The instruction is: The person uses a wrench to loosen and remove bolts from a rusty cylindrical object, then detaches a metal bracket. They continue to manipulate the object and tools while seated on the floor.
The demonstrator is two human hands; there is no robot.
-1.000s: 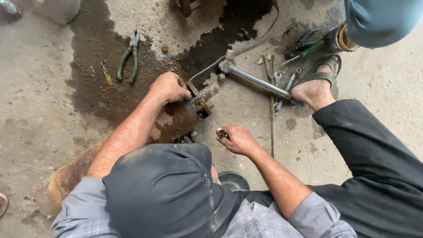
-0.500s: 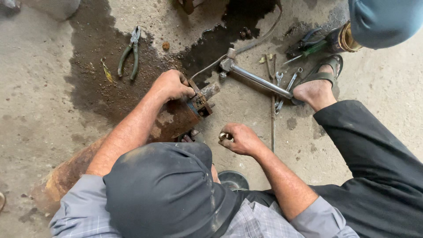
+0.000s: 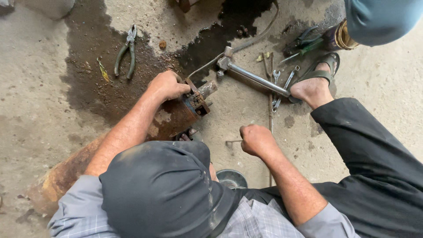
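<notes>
A rusty metal cylinder (image 3: 169, 121) lies on the floor (image 3: 44, 88). Its long side runs from the near left to the far right, and its valve end (image 3: 200, 94) points to the far right. The left hand (image 3: 167, 85) is curled over the top of that end and touches it. The right hand (image 3: 255, 140) is closed in a fist just right of the cylinder; it may hold something small, but the view is too poor to tell. Green pliers (image 3: 125, 53) lie far left on a dark wet patch. A metal pipe (image 3: 255, 79) lies far right, touching a sandaled foot (image 3: 315, 86).

One head-worn camera looks steeply down, close above the oil-stained concrete floor (image 3: 53, 110).
</notes>
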